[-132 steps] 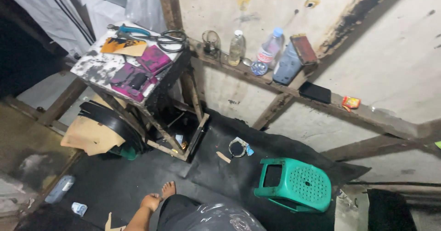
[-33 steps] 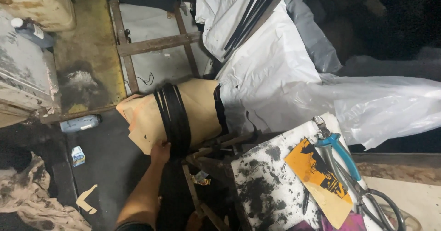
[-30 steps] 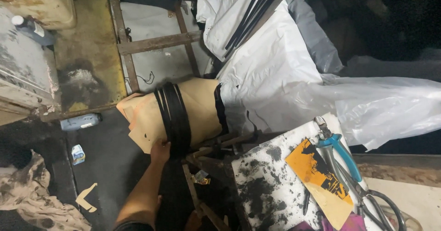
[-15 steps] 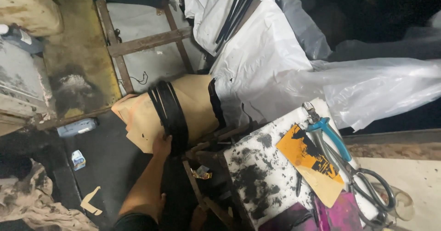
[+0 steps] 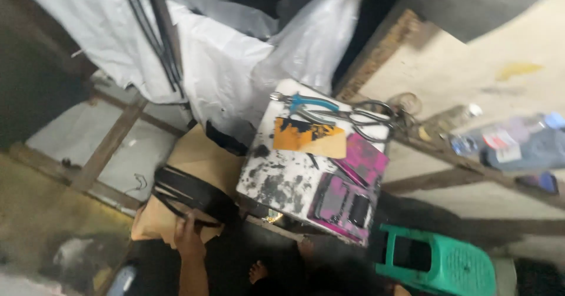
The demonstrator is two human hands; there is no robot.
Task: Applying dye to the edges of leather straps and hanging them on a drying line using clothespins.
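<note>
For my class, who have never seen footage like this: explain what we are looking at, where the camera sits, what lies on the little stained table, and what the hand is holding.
There is no machine here: a person wears a camera on the head, so the single picture looks down, tilted and blurred, at their own arm. One hand, probably the left, grips a bundle of black bands looped round a tan cardboard piece. The other hand is out of view. On the stained white table lie blue-handled pliers, scissors, an orange and black card and pink pieces. A green plastic stool stands beside it, with white plastic sheeting behind.
</note>
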